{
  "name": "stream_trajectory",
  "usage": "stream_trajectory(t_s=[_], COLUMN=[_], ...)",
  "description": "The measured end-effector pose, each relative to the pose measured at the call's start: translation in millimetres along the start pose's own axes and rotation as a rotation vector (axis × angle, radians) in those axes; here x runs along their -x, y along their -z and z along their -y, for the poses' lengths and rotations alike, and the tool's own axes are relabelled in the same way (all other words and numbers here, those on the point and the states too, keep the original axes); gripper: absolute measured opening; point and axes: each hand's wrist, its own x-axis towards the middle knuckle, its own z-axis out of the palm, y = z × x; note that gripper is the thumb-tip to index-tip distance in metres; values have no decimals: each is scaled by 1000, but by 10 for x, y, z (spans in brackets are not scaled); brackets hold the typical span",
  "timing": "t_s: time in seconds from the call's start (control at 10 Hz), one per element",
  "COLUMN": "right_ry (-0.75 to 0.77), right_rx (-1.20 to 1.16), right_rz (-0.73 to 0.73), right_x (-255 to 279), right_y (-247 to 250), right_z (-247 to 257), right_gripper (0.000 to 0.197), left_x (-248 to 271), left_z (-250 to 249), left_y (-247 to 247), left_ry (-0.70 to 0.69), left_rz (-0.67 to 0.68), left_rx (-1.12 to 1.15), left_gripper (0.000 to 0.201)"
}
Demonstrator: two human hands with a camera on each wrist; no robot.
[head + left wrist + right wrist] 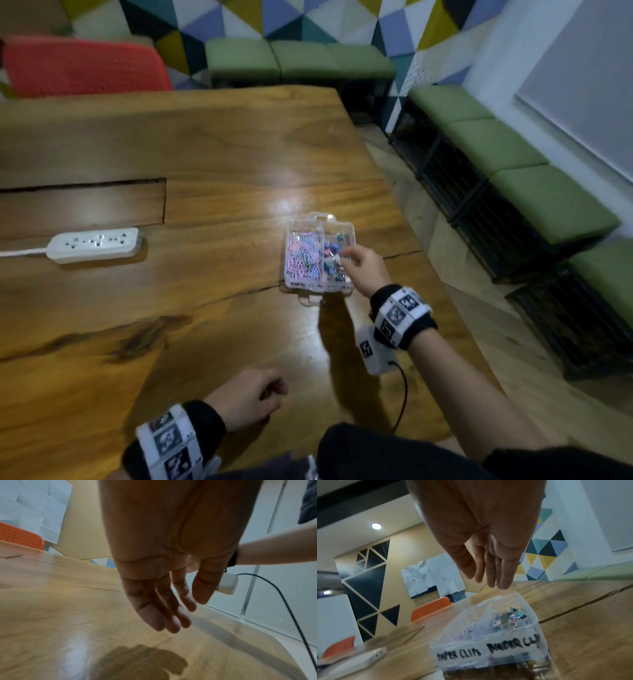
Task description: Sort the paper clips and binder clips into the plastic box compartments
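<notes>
I see right hand (481, 547) flat, empty, over box (346, 228); left hand (163, 574) relaxed, empty. Risk: careless brush tips box, spilling sorted clips (305, 255).

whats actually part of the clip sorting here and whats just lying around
Part of the job:
plastic box
paper clips, in its left compartment
binder clips, in its right compartment
right hand, over the box

Just lying about:
power strip
orange chair
green benches
</notes>
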Motion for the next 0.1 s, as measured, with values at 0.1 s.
stream_trajectory(t_s=[0.1], right_ry=[59], right_rx=[-181], right_rz=[-59], right_x=[205], right_y=[82], right_z=[-107], right_gripper=[14], left_x=[91], left_z=[11], left_y=[35], left_ry=[11], left_rz=[-100], left_rx=[51], left_gripper=[22])
